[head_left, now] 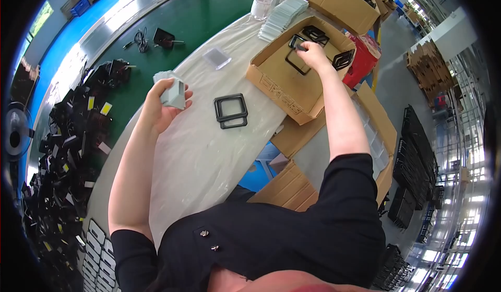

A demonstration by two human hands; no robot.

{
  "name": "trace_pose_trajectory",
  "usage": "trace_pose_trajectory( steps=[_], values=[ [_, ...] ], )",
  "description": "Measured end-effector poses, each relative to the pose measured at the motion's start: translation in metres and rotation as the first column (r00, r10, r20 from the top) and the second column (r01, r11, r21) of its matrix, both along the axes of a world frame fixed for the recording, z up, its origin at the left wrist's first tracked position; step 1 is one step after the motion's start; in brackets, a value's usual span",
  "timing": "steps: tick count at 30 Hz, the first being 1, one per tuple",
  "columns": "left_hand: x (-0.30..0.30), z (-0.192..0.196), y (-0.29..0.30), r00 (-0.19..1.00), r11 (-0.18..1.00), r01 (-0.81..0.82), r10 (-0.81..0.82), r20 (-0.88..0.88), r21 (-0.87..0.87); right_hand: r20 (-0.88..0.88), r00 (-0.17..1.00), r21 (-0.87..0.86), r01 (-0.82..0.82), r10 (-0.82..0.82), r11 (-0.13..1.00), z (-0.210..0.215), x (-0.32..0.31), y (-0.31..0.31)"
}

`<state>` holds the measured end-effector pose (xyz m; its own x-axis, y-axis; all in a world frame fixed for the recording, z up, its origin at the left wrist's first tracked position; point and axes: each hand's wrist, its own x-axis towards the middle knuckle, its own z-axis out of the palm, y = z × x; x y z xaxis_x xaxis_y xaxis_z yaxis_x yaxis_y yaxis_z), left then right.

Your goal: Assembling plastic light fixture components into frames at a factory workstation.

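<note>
My left hand (162,104) holds a small stack of grey square plates (173,91) above the white-covered table (198,151). My right hand (312,54) reaches into an open cardboard box (284,91) and closes its fingers on a black square frame (298,62). More black frames (315,33) lie in the same box, one more (343,58) leaning at its right wall. A short stack of black frames (230,110) lies on the table between my two hands.
A clear plastic bottle (262,0) and a row of grey plates (284,16) stand at the table's far end, with a loose clear plate (216,58) nearby. A green conveyor (172,26) carries black parts (62,151). Cardboard boxes (339,2) and black trays (417,151) are to the right.
</note>
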<state>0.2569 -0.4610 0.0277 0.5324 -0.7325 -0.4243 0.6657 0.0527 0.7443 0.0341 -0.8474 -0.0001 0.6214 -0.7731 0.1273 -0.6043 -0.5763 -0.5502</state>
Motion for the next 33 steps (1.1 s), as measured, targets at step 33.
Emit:
trace_pose_trajectory(
  steps=[33],
  values=[
    [-0.071,-0.028,0.047,-0.152,0.921,-0.202,-0.365,0.918,0.333,0.295,0.954,0.768,-0.268,0.049,0.581,0.050,0.151,0.019]
  ],
)
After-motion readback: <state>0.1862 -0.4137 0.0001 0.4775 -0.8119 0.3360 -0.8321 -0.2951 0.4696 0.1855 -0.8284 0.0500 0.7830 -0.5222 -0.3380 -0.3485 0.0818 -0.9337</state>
